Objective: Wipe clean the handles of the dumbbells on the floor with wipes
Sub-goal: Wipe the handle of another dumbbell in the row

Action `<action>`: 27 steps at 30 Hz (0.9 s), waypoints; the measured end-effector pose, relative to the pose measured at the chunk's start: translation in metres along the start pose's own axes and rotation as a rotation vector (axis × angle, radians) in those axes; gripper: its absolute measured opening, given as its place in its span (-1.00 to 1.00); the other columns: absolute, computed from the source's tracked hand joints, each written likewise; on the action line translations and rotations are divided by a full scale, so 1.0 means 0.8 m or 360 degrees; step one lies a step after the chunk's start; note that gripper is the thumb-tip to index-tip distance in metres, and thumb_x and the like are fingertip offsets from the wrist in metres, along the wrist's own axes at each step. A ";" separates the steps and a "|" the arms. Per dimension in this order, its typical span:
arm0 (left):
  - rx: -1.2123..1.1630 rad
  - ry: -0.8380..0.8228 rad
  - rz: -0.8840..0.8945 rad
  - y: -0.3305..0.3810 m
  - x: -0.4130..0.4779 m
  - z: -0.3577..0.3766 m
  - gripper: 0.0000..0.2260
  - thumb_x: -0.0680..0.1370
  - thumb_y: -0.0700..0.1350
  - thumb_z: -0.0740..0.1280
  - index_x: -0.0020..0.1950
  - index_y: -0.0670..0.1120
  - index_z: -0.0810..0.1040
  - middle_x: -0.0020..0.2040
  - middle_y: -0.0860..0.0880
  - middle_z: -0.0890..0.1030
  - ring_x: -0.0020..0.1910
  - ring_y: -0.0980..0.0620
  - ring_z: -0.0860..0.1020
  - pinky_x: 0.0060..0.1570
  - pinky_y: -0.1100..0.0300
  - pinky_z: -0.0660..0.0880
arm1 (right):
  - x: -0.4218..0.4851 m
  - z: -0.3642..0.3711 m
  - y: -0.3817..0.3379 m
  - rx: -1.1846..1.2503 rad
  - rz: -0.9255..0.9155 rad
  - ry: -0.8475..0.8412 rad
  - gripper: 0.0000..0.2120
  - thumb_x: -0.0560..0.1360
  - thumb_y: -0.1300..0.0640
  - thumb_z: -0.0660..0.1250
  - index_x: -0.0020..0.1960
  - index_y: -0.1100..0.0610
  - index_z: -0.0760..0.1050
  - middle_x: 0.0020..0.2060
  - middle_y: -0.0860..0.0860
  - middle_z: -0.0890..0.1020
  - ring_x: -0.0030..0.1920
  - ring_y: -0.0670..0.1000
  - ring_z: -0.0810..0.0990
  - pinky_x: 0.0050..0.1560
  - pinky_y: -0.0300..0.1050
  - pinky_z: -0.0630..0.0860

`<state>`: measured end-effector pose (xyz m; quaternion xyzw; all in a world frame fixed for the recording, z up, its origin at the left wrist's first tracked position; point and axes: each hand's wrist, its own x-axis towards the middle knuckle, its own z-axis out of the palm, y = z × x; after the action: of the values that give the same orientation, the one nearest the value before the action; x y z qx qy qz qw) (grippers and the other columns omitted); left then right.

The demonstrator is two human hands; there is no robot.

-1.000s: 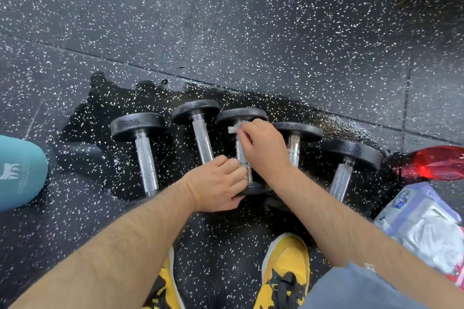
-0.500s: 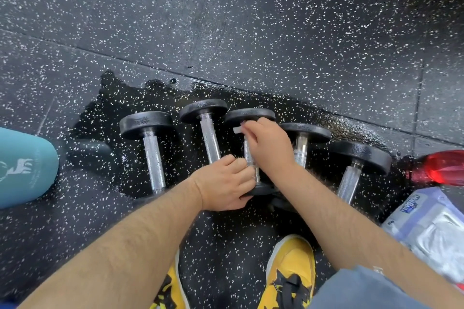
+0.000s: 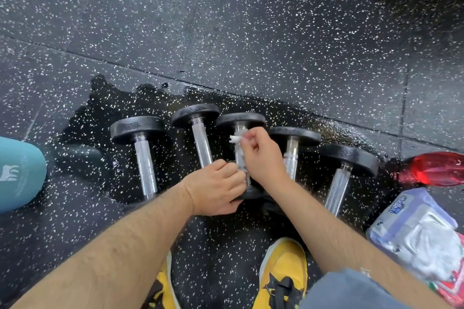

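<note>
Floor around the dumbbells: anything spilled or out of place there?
Yes. A dark, glossy wet-looking patch spreads over the speckled floor under the row of dumbbells, with a ragged edge at the left. A red bottle appears to lie on its side at the patch's right edge. Whether it leaked cannot be told.

Bare forearms [image 3: 120, 246], yellow-black sneakers [image 3: 283, 276], grey-blue shorts [image 3: 351, 291]
</note>
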<state>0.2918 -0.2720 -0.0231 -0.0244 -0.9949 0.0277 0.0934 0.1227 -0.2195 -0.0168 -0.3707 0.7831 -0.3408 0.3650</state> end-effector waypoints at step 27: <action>0.0009 -0.0026 0.0014 0.000 -0.004 0.003 -0.68 0.59 0.16 0.29 -0.09 -0.10 0.48 -0.11 -0.05 0.47 -0.14 -0.08 0.31 -0.14 0.06 0.36 | 0.012 -0.004 -0.004 -0.0412 -0.0227 -0.0044 -0.92 0.64 0.06 0.24 0.04 0.01 0.51 -0.40 -0.16 0.43 -0.33 -0.18 0.41 -0.24 -0.13 0.32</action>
<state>0.2946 -0.2720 -0.0263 -0.0283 -0.9955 0.0311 0.0854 0.1170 -0.2287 -0.0156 -0.4740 0.7870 -0.2570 0.2998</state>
